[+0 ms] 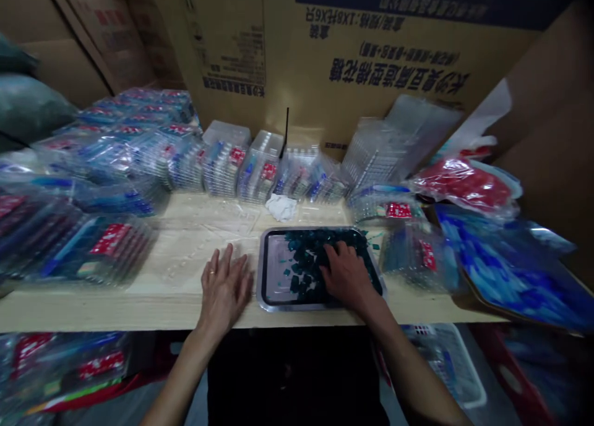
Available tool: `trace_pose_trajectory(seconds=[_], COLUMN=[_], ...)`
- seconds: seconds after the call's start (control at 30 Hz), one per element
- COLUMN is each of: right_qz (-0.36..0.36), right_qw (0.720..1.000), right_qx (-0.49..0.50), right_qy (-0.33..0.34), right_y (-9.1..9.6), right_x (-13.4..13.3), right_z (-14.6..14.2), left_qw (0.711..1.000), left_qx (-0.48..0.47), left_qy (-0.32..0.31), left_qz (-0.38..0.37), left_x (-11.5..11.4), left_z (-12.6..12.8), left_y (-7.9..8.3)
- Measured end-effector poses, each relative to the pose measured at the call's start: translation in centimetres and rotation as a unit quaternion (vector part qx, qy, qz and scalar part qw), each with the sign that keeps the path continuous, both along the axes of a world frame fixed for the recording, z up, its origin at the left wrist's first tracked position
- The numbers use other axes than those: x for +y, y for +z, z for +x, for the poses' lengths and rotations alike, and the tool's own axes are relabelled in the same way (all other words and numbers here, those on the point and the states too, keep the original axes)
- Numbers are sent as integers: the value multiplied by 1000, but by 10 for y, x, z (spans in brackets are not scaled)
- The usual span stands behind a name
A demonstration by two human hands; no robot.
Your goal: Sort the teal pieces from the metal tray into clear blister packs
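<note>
Teal pieces (301,256) lie heaped in a loose single mass across a metal tray with a black inner rim (262,271), and a few strays sit apart on the bare tray floor. They look small, flat and light, probably stiff, and they could slide over one another and over the smooth metal, so single pieces seem best picked by their edges or swept together from the outside of the heap. The right hand (346,274) rests palm down on the heap, its fingers spread over the pieces; whether they are pinching any cannot be told. The left hand (225,290), open and flat with its fingers fanned, wears a ring (211,271) and lies on the pale wooden table (176,308) just beside the tray. A crumpled white scrap (281,207) sits behind the tray, and clear plastic packs with red labels (109,240) are stacked along the table. The cardboard carton (371,55) behind carries upside-down blue-printed Chinese characters and a specification line, too distorted to read with confidence; the red labels are also illegible.
</note>
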State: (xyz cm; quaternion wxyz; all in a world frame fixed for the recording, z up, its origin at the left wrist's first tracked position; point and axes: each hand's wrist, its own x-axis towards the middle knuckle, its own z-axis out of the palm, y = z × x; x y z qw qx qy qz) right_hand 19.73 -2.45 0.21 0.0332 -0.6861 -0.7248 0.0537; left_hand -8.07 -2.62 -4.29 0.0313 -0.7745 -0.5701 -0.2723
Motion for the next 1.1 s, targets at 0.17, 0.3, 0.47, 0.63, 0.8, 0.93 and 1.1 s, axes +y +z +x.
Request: trace_pose_trajectory(seconds=[0.17, 0.3, 0.47, 0.63, 0.8, 0.93, 1.1], right_qz=[10, 52, 106, 97, 128, 102, 123], right_qw=[999, 971, 944, 973, 983, 989, 985], right_qx=[41, 214, 304, 212, 110, 22, 107], right_qy=[7, 99, 71, -3, -68, -106, -48], right_y=[-11, -27, -41, -35, -15, -18, -26], right_x=[0, 7, 14, 16, 12, 14, 20], right_z=[-5, -11, 11, 37, 57, 61, 55], left_qw=[986, 973, 965, 959, 956, 908, 830], left_qx=[-84, -63, -93, -135, -220, -366, -501], left_qy=[-144, -201, -220, -234, -182, -125, -71], left_qz=[-3, -97, -103, -89, -66, -162, -237], left_x=[8, 20, 33, 44, 48, 39, 25], left_z=[58, 100, 118, 133, 137, 131, 124], left_y=[14, -2, -17, -10, 3, 5, 3])
